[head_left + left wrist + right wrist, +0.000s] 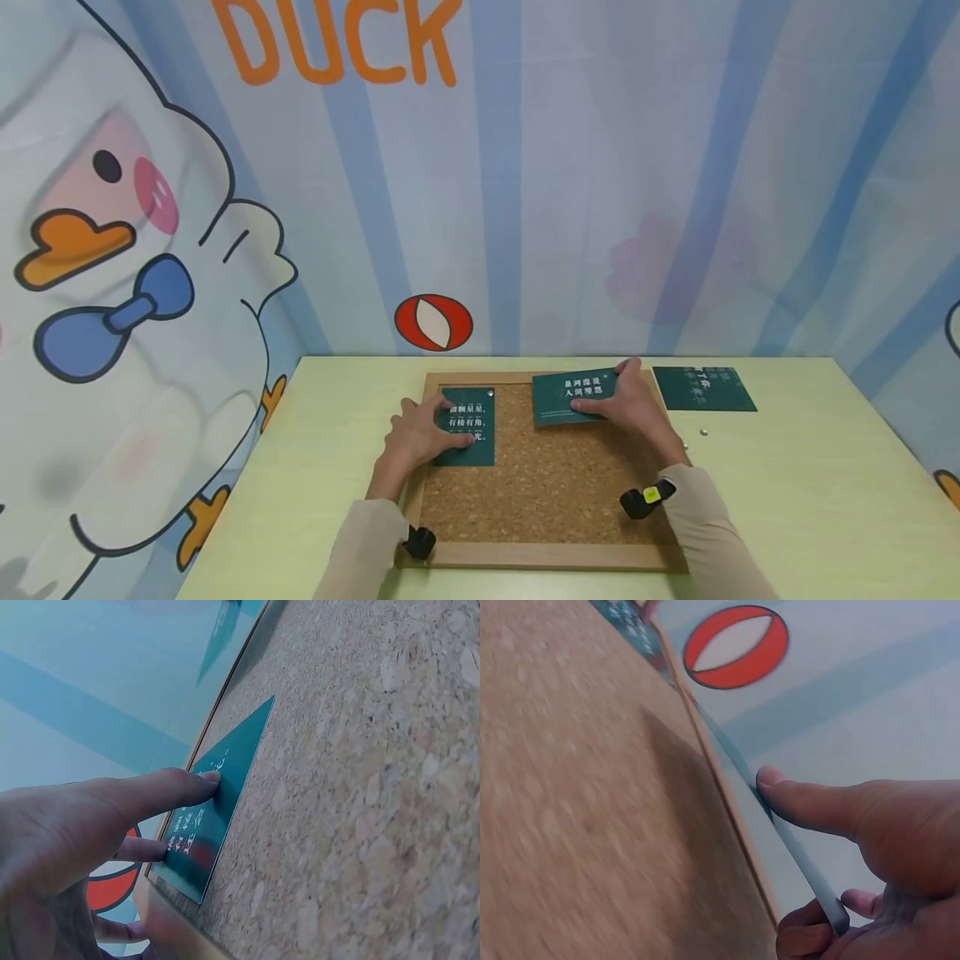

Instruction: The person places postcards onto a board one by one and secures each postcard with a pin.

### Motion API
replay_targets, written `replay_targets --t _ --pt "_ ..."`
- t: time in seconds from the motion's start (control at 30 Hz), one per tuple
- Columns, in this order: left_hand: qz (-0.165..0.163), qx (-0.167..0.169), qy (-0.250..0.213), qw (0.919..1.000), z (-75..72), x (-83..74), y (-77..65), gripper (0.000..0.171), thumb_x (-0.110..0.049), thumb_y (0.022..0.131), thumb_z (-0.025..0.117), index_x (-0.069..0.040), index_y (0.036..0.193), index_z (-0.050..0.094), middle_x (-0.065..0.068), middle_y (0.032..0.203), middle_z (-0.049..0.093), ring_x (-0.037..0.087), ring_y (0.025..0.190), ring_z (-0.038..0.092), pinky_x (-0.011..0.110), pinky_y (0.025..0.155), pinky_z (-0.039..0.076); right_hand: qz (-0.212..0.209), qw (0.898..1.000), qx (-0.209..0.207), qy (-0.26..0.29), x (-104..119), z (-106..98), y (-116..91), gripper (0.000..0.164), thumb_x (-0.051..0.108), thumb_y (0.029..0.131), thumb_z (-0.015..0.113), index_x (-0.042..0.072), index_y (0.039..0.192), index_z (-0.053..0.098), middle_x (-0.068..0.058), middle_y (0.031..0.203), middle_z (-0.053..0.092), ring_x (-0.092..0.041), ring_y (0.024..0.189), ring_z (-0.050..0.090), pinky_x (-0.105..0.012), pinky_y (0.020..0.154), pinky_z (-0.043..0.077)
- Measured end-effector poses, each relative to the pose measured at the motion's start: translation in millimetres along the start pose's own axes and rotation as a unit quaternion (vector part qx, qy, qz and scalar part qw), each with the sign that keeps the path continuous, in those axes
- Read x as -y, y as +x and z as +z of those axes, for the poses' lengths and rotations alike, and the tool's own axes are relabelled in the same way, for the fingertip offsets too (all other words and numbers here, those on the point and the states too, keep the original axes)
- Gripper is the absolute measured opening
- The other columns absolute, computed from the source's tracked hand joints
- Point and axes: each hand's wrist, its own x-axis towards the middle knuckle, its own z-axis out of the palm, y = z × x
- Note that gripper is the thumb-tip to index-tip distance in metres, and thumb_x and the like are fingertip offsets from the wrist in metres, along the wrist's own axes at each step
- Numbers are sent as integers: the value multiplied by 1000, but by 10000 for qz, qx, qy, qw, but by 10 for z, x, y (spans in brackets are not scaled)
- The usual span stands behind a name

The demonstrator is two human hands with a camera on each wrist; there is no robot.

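A framed cork board (540,500) lies on the table. On its upper left part is a dark green card (483,454) with white characters and a small pin (491,392) at its top right corner. My left hand (416,433) rests on this card, with the thumb and a finger touching its face, as the left wrist view also shows. Above the board's upper right, my right hand (637,408) pinches a second green card (555,400) by its right side. In the right wrist view that card (802,859) appears edge-on, raised off the cork.
Another green card (705,389) lies on the table right of the board. Small pins (703,432) are scattered near the board's right edge. A light wooden frame (540,556) borders the cork. Behind the table (810,500) hangs a printed duck curtain (562,208).
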Motion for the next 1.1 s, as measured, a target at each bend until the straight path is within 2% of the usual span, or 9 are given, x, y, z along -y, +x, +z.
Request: replay_targets --t 0.2,0.5,0.6,0.83,1.1 --pt "3 -37 3 10000 18 8 14 75 -51 76 90 -19 138 62 29 138 43 47 117 46 68 89 47 55 9999 -76 -94 64 223 24 99 36 83 90 -4 141 21 -32 127 51 -44 112 56 -57 97 46" --pt "-24 -63 21 10000 27 4 15 75 -51 75 91 -19 137 63 29 138 43 47 117 46 68 89 47 -63 9999 -73 53 128 445 53 90 27 83 90 -4 137 26 -29 123 53 -42 111 56 -57 97 46" --pt "-27 -50 7 10000 25 4 9 75 -51 75 91 -19 137 63 29 137 43 47 117 46 68 89 47 -123 9998 -125 -42 146 495 48 88 28 82 92 -4 134 29 -27 118 55 -40 107 58 -56 93 47" --pt "-35 -32 4 10000 17 5 -2 75 -51 75 91 -19 137 62 29 137 43 48 118 45 68 90 46 -197 9989 -119 -420 174 544 37 85 31 81 92 -6 131 35 -24 110 57 -37 99 60 -52 85 50" --pt "-27 -38 -55 10000 17 11 4 75 -50 75 91 -19 137 62 29 138 43 49 119 45 69 90 46 -278 9931 -51 -1140 195 563 29 85 37 81 91 -10 131 42 -26 111 57 -38 100 60 -53 84 52"
